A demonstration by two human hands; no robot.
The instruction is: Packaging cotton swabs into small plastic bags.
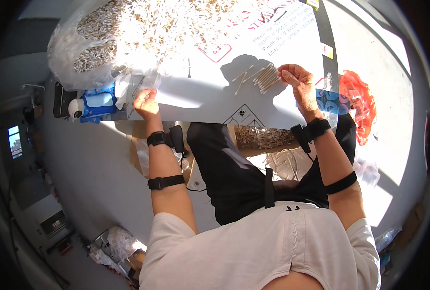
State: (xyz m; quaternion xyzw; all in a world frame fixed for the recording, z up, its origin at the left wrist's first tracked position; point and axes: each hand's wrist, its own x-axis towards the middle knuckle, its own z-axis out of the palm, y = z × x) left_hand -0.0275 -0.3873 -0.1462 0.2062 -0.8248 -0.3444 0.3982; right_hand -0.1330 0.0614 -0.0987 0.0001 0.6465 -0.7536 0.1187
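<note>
At the right of the board my right hand (299, 86) is closed, thumb and fingertips pinched at the near ends of a small bundle of cotton swabs (265, 79). The swabs lie side by side with pale sticks. A few loose swabs (241, 79) are scattered just left of the bundle. My left hand (147, 103) is curled closed by the board's front left edge, its fingers against a clear plastic bag (151, 80). What lies inside its grip is partly hidden. One dark-looking swab (189, 67) rests alone on the board between my hands.
A big heap of swabs (142, 29) spills from a large clear bag (62, 58) at the far left. The printed white board (195, 108) spans my lap. A blue packet (99, 104) sits at its left corner; a red bag (357, 106) is at right. A box of swabs (263, 137) stands below.
</note>
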